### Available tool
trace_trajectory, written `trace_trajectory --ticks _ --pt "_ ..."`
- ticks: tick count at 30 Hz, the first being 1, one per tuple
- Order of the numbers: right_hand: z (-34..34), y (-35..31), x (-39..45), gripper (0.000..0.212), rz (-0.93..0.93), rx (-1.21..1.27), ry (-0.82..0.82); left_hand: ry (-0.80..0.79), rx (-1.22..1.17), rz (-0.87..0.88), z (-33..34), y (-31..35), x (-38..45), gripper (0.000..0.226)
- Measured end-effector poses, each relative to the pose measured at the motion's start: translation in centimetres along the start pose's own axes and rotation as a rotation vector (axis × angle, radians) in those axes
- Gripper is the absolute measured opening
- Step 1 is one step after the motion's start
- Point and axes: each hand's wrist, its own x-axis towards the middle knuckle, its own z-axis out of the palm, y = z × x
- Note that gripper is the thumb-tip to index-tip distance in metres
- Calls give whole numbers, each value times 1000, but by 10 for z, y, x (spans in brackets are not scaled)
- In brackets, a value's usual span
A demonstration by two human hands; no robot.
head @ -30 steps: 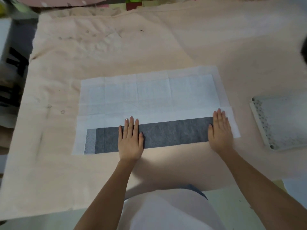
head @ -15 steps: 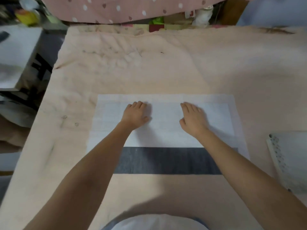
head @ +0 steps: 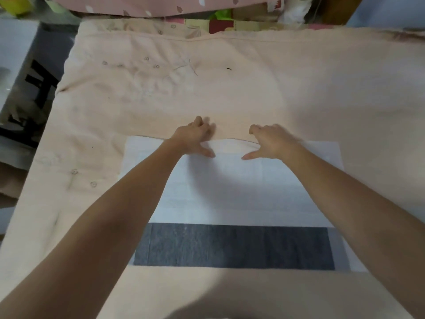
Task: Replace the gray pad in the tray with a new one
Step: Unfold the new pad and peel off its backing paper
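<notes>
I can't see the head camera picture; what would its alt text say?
Two bare hands, the left hand and the right hand, reach to the far edge of a partly folded white pad with a gray strip, lying on a peach cloth.

1. A peach cloth covers the surface — creased, with small marks.
2. Beyond its far edge, pink spotted fabric.
3. At left, a dark frame — perhaps a chair.
</notes>
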Motion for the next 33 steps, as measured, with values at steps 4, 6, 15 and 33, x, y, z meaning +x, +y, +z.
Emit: trace_trajectory --ticks 4,6,15,33 --pt "-1 -1 -6 51 -23 52 -6 -30 -15 -16 -7 3 -7 55" --pt "0 0 -14 38 -60 71 28 -36 64 7 -14 6 -16 32" --pt "-10 -23 -114 16 -195 31 511 369 168 144 -18 36 -107 22" --pt "110 -84 -210 25 43 112 311 314 30 14 119 55 -227 31"
